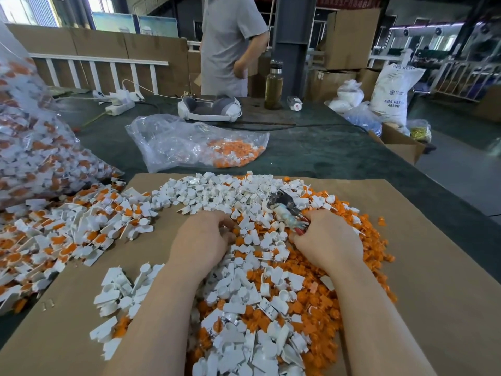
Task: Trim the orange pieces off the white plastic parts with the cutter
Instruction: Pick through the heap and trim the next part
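White parts [252, 302] heaped over orange pieces [320, 316]; right hand [329, 241] clutches cutter [284, 210]

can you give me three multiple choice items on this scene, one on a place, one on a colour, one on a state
1. Where is the tall bottle?
A. at the table's far edge
B. on the cardboard sheet
C. inside the clear bag

2. What colour are the cutter handles?
A. blue
B. red
C. yellow

3. What is the right hand doing?
A. resting flat and empty
B. lifting a bag
C. gripping the cutter

Answers: 1 A, it stands beside the grey headset. 2 B, red shows at the fingers. 3 C, the cutter's metal head sticks out above the hand.
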A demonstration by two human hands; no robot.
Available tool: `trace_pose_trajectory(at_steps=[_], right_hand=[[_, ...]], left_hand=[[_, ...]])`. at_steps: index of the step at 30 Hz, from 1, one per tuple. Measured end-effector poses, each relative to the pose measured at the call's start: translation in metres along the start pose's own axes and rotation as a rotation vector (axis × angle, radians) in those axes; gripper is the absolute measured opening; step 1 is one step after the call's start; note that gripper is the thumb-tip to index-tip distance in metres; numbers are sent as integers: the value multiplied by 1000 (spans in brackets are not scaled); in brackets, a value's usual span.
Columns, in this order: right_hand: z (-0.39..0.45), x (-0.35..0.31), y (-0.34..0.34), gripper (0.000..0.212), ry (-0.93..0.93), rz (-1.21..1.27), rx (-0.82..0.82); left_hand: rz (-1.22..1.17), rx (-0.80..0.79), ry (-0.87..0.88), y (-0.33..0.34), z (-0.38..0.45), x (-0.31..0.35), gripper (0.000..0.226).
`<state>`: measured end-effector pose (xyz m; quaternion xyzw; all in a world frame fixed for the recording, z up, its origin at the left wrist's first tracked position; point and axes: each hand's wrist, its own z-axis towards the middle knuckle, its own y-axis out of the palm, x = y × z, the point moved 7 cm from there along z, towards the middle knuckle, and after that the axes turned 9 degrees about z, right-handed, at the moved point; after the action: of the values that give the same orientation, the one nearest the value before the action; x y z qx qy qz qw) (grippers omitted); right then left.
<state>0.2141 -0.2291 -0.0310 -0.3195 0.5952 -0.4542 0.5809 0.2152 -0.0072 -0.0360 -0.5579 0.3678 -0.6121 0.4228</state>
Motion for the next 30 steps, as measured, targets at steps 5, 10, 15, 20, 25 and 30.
trace_pose_trajectory(at_steps=[5,10,15,20,25,30], right_hand=[[-2,-7,-1,20,-55,-16,43],[-2,-8,0,18,-60,-25,59],[-1,-10,5,15,-93,105,-11],[2,-1,2,14,-43,162,-14],[2,0,6,19,-15,196,-63],[-1,-8,8,19,-46,71,-10]], left_hand=[[-133,91,-57,-9,-1,-2,11],[-242,166,-156,-16,-1,-9,18],[-390,167,-176,-17,-2,-11,20],[-577,187,-223,-21,-2,-15,21],[-672,131,-230,-18,-4,-12,18],[-730,142,-256,-20,-7,-10,18]])
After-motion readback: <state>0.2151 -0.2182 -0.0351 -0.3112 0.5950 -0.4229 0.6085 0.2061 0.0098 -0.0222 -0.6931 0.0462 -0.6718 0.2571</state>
